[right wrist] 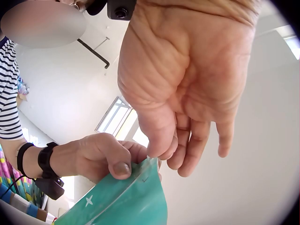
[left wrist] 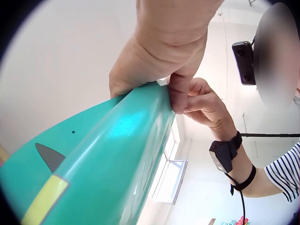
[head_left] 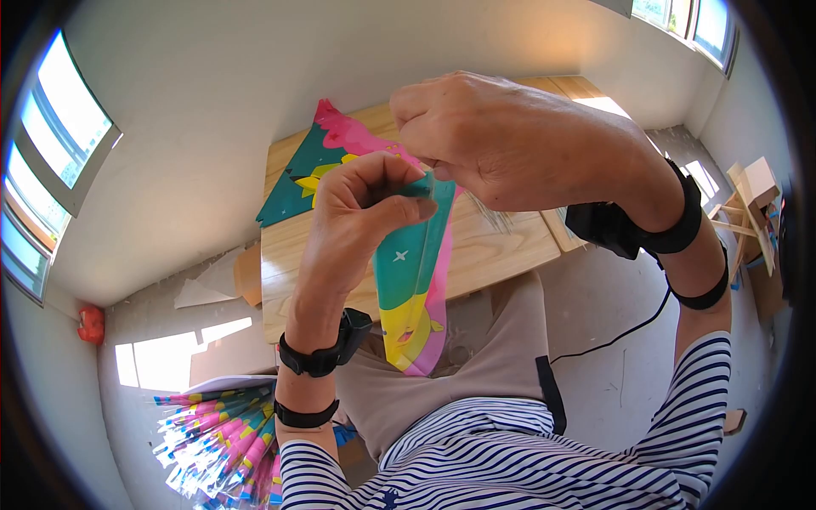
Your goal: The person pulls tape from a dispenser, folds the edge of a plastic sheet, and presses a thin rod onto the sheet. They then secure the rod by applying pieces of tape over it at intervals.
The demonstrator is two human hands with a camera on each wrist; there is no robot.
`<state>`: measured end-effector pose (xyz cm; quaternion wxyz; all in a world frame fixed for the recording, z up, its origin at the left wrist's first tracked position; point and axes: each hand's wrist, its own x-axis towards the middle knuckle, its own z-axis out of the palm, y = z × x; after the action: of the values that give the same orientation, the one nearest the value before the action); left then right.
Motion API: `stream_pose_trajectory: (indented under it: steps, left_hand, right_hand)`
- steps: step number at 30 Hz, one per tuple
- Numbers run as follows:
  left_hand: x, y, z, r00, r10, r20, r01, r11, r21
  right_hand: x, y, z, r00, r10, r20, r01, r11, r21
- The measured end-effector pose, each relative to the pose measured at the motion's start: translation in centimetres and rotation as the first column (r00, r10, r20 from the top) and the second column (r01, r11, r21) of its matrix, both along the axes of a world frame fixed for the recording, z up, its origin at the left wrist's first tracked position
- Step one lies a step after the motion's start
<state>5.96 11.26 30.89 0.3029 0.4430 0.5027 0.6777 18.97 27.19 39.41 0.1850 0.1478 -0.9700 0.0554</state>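
A glossy printed plastic sheet point(head_left: 406, 276), folded lengthwise, hangs upright in front of the person's lap. Teal covers its upper part, with yellow and pink lower down. My left hand point(head_left: 353, 191) grips it near the top, thumb on the near face and fingers behind. At the top corner my right hand point(head_left: 501, 140) pinches with thumb and forefinger, its other fingers loosely bent. In the right wrist view a clear seam strip runs down the teal sheet point(right wrist: 126, 201) from the pinching right hand point(right wrist: 183, 89). The left wrist view shows the teal face point(left wrist: 108, 150) bulging below the left hand point(left wrist: 164, 51).
On the wooden table point(head_left: 501, 259) lies another teal and pink triangular sheet point(head_left: 293, 189), with thin pale sticks point(head_left: 493, 217) near the right forearm. Many rolled, colourful packs point(head_left: 225, 442) fan out at lower left. Wooden pieces point(head_left: 752, 204) stand at the right wall.
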Motion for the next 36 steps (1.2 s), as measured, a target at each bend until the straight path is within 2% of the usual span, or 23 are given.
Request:
stream_pose_trajectory:
  steps: [7, 19, 26, 29, 32, 36]
  left_hand:
    - [-0.1, 0.2, 0.0, 0.999, -0.028, 0.046, 0.028, 1.000, 0.003]
    - [-0.2, 0.3, -0.2, 0.997, 0.032, -0.070, -0.035, 0.999, -0.038]
    - [-0.7, 0.2, -0.9, 0.999, 0.037, -0.023, -0.037, 0.999, -0.006]
    - [-0.6, 0.3, -0.7, 0.997, 0.025, 0.072, -0.027, 1.000, 0.015]
    - [-0.6, 0.3, -0.5, 0.989, 0.034, 0.144, -0.039, 0.999, 0.035]
    - [-0.9, 0.6, -0.8, 0.983, 0.010, 0.181, -0.021, 0.998, 0.056]
  right_hand:
    - [-0.1, 0.1, -0.1, 1.000, -0.005, -0.001, 0.005, 1.000, 0.000]
    - [-0.1, 0.3, -0.2, 0.998, 0.010, -0.057, -0.005, 0.996, 0.086]
    - [-0.4, 0.3, -0.3, 0.992, 0.029, -0.121, -0.030, 1.000, -0.005]
    - [-0.2, 0.0, -0.4, 0.987, 0.022, -0.162, -0.019, 1.000, 0.019]
    - [0.0, -0.7, -1.1, 0.941, 0.083, -0.329, 0.000, 0.970, 0.244]
    - [0.1, -0.4, -2.0, 0.897, 0.186, -0.401, -0.084, 0.962, 0.258]
